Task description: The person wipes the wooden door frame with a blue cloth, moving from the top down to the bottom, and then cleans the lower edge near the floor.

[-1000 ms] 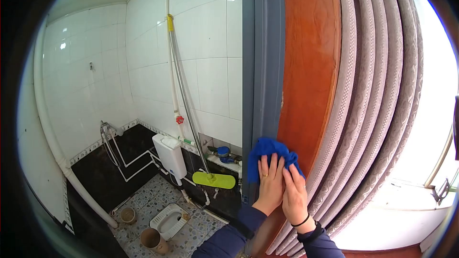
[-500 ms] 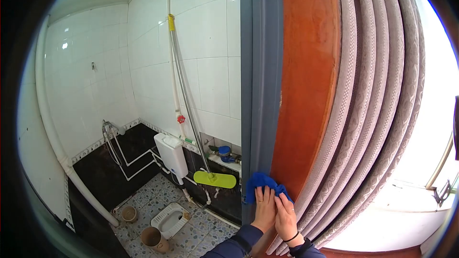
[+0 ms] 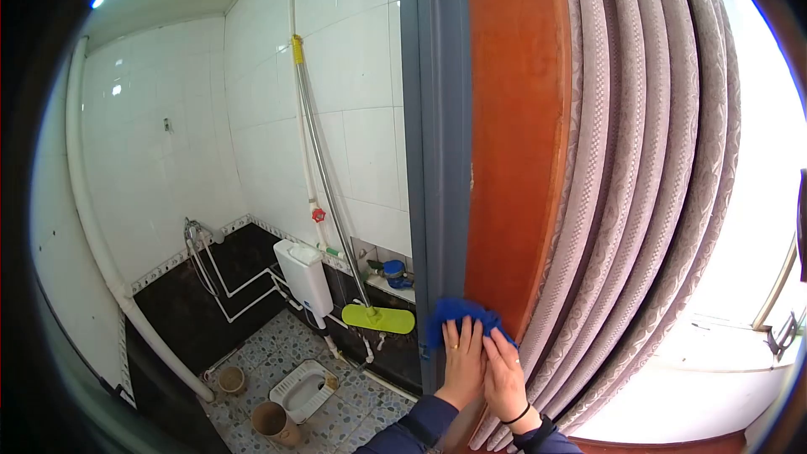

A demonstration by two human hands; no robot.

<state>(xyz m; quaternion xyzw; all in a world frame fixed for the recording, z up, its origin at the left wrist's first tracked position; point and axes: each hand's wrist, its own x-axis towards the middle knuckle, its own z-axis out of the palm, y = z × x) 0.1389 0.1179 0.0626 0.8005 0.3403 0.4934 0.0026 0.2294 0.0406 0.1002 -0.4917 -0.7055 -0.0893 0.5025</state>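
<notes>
A blue cloth [image 3: 461, 311] is pressed against the grey door frame [image 3: 443, 160] and the edge of the orange-brown wood panel [image 3: 514, 118]. My left hand [image 3: 462, 361] lies over the cloth, its fingers pointing up and holding it to the surface. Right beside it, my right hand [image 3: 506, 378] rests on the cloth's lower right part, fingers extended and touching it. The two hands touch along their inner sides. Part of the cloth is hidden beneath the fingers.
Patterned curtains [image 3: 639, 160] hang close on the right. Through the doorway are a green-headed mop [image 3: 378, 319], a white cistern [image 3: 303, 277], a squat toilet [image 3: 303, 390], a brown bucket [image 3: 275, 424] and a blue meter [image 3: 393, 269].
The view has shifted, so the door frame and panel appear further left. Both hands remain on the cloth, which looks more spread out above the fingers.
</notes>
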